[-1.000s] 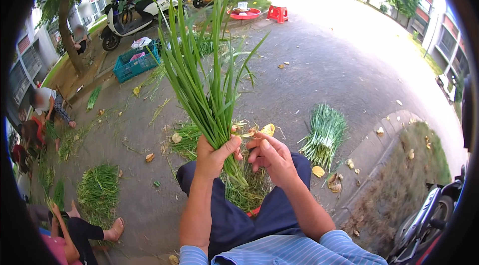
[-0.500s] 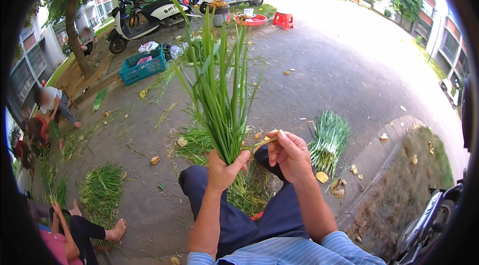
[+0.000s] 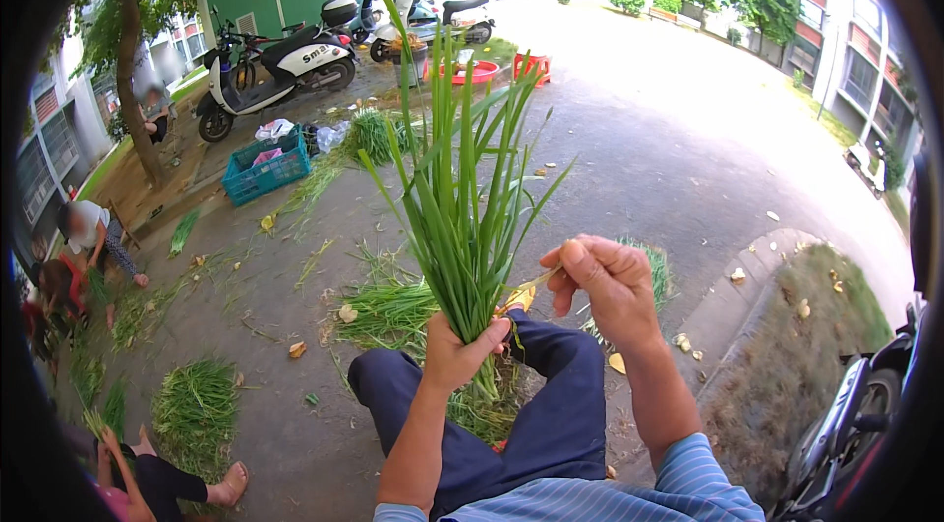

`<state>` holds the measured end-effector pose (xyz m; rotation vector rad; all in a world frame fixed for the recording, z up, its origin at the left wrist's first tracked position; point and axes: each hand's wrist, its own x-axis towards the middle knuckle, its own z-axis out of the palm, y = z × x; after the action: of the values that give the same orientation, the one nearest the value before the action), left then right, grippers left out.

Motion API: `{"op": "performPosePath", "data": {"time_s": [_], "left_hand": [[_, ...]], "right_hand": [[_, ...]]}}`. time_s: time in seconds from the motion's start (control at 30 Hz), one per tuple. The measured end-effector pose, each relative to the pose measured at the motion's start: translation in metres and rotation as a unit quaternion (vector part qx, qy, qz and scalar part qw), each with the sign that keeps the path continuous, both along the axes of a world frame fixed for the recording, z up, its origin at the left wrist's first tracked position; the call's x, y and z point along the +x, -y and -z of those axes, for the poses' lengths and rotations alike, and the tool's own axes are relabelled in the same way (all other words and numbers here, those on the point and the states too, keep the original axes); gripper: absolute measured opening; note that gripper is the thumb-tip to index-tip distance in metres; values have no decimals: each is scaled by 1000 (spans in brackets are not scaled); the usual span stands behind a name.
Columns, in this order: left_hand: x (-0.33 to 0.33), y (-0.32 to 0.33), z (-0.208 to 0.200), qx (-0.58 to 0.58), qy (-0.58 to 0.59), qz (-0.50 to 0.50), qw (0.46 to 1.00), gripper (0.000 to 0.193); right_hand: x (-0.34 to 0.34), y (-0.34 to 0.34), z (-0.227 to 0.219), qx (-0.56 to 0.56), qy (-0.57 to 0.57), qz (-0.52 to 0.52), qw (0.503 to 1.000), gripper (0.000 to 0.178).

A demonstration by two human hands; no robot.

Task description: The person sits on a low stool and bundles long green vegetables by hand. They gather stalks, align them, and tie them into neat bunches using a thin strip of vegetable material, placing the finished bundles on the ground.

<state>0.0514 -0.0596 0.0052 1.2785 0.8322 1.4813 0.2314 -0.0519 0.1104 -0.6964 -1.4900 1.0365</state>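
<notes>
My left hand point(image 3: 458, 353) is closed round the lower part of a bunch of green garlic chives point(image 3: 462, 237), held upright above my knees with the leaves fanning out at the top. To its right, my right hand point(image 3: 612, 291) pinches a thin pale yellowish leaf point(image 3: 536, 281) between thumb and forefinger. That strip stretches back toward the base of the bunch. Loose green trimmings point(image 3: 485, 416) lie on the ground between my legs. Just beyond my left knee is a loose heap of chives point(image 3: 388, 314). A tidier pile point(image 3: 657, 271) is partly hidden behind my right hand.
A large chive pile point(image 3: 195, 402) lies at left, near a seated person's foot point(image 3: 229, 485). Farther off are a teal crate point(image 3: 265, 168), a red basin point(image 3: 470, 73), a red stool point(image 3: 532, 67) and parked scooters point(image 3: 285, 60). A curb point(image 3: 733, 325) edges the grass at right.
My right hand has moved right and up, away from the bunch, drawing the pale leaf out. The bunch has shifted slightly right in my left hand, and the view has turned a little.
</notes>
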Motion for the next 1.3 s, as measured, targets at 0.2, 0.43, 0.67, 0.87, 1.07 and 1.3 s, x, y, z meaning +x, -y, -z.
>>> {"op": "performPosePath", "data": {"time_s": [0.2,0.43,0.67,0.87,1.07,1.3], "left_hand": [[-1,-4,10,-31,-7,13,999,14],[-13,-10,-7,-25,-14,9,1000,14],[-26,-20,-52,18,56,40,998,16],[-34,-25,-71,10,73,75,994,20],[-38,-23,-82,18,80,99,992,22],[-20,-30,-121,51,54,154,985,25]], "right_hand": [[21,-11,-46,27,-46,-18,998,29],[29,0,-102,147,-29,60,987,30],[16,19,2,-28,275,-146,950,18],[-28,28,173,101,585,-165,787,29],[-11,10,26,45,234,-23,971,21],[-22,-19,-48,151,157,74,973,25]]}}
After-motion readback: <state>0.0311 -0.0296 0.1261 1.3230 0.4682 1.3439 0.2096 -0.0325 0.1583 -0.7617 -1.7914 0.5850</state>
